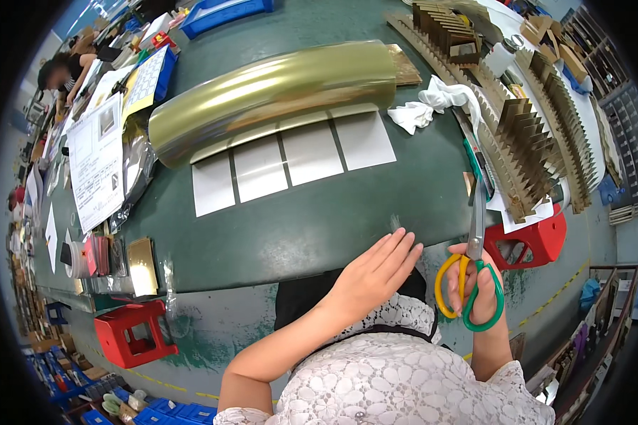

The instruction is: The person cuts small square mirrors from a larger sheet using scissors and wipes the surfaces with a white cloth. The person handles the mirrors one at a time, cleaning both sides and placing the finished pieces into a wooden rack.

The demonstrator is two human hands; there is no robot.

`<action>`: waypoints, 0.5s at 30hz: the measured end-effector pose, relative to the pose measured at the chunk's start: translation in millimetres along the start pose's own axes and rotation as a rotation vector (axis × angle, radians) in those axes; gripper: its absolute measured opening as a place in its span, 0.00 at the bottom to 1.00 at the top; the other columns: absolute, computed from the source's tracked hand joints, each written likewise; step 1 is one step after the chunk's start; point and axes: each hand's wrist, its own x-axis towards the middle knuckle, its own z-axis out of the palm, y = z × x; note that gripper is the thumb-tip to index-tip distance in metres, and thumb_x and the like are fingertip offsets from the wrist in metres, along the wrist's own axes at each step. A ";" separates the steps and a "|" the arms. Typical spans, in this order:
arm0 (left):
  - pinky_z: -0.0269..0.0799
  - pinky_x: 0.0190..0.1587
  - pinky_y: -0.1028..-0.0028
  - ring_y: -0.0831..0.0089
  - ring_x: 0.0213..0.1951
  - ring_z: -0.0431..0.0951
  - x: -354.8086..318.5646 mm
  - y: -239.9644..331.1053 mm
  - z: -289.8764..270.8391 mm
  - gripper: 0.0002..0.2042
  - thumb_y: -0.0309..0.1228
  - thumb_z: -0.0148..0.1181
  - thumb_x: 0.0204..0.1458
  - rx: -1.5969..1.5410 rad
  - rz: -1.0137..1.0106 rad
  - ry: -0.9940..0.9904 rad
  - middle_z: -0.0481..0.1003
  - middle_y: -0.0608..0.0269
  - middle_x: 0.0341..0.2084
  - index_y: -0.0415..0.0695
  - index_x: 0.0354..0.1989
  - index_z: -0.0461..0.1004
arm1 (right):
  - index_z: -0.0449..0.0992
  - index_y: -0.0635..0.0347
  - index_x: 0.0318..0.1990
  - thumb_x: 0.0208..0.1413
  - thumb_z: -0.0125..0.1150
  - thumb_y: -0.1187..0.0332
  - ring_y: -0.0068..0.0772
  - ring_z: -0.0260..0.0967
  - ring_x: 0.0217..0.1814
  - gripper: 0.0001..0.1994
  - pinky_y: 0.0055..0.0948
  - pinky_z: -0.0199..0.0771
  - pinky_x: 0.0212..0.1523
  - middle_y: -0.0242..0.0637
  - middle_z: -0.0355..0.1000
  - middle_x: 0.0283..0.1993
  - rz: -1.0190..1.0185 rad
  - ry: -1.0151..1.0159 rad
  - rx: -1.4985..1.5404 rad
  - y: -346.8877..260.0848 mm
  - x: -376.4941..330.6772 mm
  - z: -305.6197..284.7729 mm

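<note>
The right hand [478, 283] grips a pair of scissors [475, 262] by their yellow and green loops, fingers curled through the handles, with the blades pointing away up the table and nearly closed. The left hand [374, 273] lies flat and open, fingers together and stretched out, palm down at the near edge of the green table [319, 227], just left of the scissors and holding nothing. Beyond the hands, well apart from them, four white sheets [290, 159] lie side by side in a row on the green surface. Just behind them and touching their far edges sits a large roll of shiny gold foil [276, 92], lying across the table. To the right of the roll is a crumpled white cloth [432, 103], and past it long racks of folded brown card pieces [524, 142] run along the right side. A red stool [535, 241] stands right of the scissors, below the table edge, and another red stool [131, 333] stands on the floor at the lower left. Papers [96, 163] and a small gold sheet [142, 265] lie along the table's left end, where another person [64, 74] sits at the far corner.
</note>
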 end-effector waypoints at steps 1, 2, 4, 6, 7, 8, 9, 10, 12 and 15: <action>0.73 0.60 0.64 0.59 0.60 0.71 2.6 -1.2 3.8 0.21 0.24 0.57 0.49 0.010 -0.001 -0.012 0.70 0.56 0.56 0.41 0.56 0.73 | 0.64 0.71 0.58 0.59 0.57 0.40 0.18 0.61 0.18 0.38 0.17 0.61 0.17 0.37 0.69 0.30 0.002 -0.002 0.005 1.3 -0.1 -1.4; 0.73 0.60 0.64 0.60 0.60 0.71 4.9 -2.3 6.1 0.22 0.24 0.56 0.49 0.021 -0.002 -0.024 0.70 0.56 0.57 0.41 0.55 0.74 | 0.64 0.71 0.58 0.59 0.56 0.40 0.18 0.61 0.18 0.38 0.17 0.61 0.17 0.37 0.69 0.30 0.005 -0.005 0.010 2.2 0.8 -2.4; 0.74 0.59 0.64 0.60 0.59 0.72 4.3 -4.5 6.5 0.21 0.24 0.56 0.49 -0.007 -0.001 -0.018 0.71 0.56 0.56 0.41 0.54 0.75 | 0.64 0.71 0.58 0.60 0.56 0.40 0.18 0.61 0.18 0.37 0.17 0.60 0.16 0.37 0.68 0.30 0.009 -0.009 0.022 6.7 0.4 -4.7; 0.75 0.58 0.64 0.61 0.58 0.74 4.9 -6.4 5.1 0.20 0.24 0.57 0.48 -0.047 -0.011 -0.006 0.72 0.57 0.55 0.41 0.53 0.76 | 0.65 0.71 0.58 0.61 0.55 0.41 0.18 0.61 0.18 0.36 0.17 0.60 0.17 0.37 0.68 0.30 0.004 -0.022 0.025 10.2 4.2 -8.9; 0.75 0.58 0.64 0.61 0.57 0.75 6.9 -6.7 3.4 0.19 0.23 0.57 0.48 -0.072 -0.021 0.003 0.74 0.57 0.53 0.41 0.52 0.77 | 0.65 0.71 0.58 0.62 0.54 0.42 0.18 0.61 0.18 0.35 0.17 0.60 0.17 0.36 0.68 0.30 -0.005 -0.027 0.021 11.0 5.2 -11.4; 0.75 0.57 0.64 0.61 0.55 0.76 8.8 -6.8 2.9 0.18 0.23 0.57 0.48 -0.097 -0.032 0.012 0.75 0.58 0.52 0.41 0.50 0.77 | 0.65 0.71 0.58 0.62 0.53 0.42 0.18 0.61 0.18 0.35 0.16 0.60 0.17 0.36 0.68 0.30 -0.001 -0.019 0.025 10.9 5.6 -13.4; 0.76 0.57 0.64 0.60 0.54 0.77 10.2 -7.4 3.9 0.17 0.23 0.58 0.49 -0.136 -0.053 0.028 0.77 0.57 0.49 0.40 0.49 0.78 | 0.65 0.71 0.58 0.62 0.53 0.42 0.18 0.61 0.18 0.35 0.16 0.60 0.17 0.36 0.68 0.30 0.000 -0.015 0.029 10.7 6.4 -15.3; 0.76 0.56 0.64 0.59 0.52 0.78 11.5 -7.9 5.1 0.16 0.22 0.58 0.49 -0.175 -0.076 0.044 0.78 0.57 0.47 0.40 0.48 0.78 | 0.65 0.71 0.58 0.62 0.53 0.42 0.18 0.61 0.18 0.35 0.16 0.60 0.17 0.36 0.68 0.30 0.002 -0.012 0.032 10.6 7.2 -17.2; 0.77 0.54 0.65 0.59 0.50 0.80 13.5 -9.1 6.3 0.14 0.22 0.58 0.51 -0.255 -0.154 0.061 0.80 0.57 0.44 0.40 0.47 0.79 | 0.64 0.71 0.58 0.62 0.53 0.42 0.18 0.61 0.18 0.35 0.17 0.60 0.17 0.35 0.68 0.30 -0.003 -0.003 0.023 11.1 9.4 -21.3; 0.78 0.51 0.68 0.63 0.47 0.82 19.8 -12.2 -0.4 0.11 0.23 0.59 0.55 -0.527 -0.467 0.083 0.82 0.57 0.41 0.38 0.46 0.79 | 0.64 0.70 0.59 0.62 0.53 0.41 0.18 0.61 0.18 0.35 0.17 0.60 0.17 0.35 0.68 0.31 -0.005 0.001 0.026 12.4 11.7 -22.2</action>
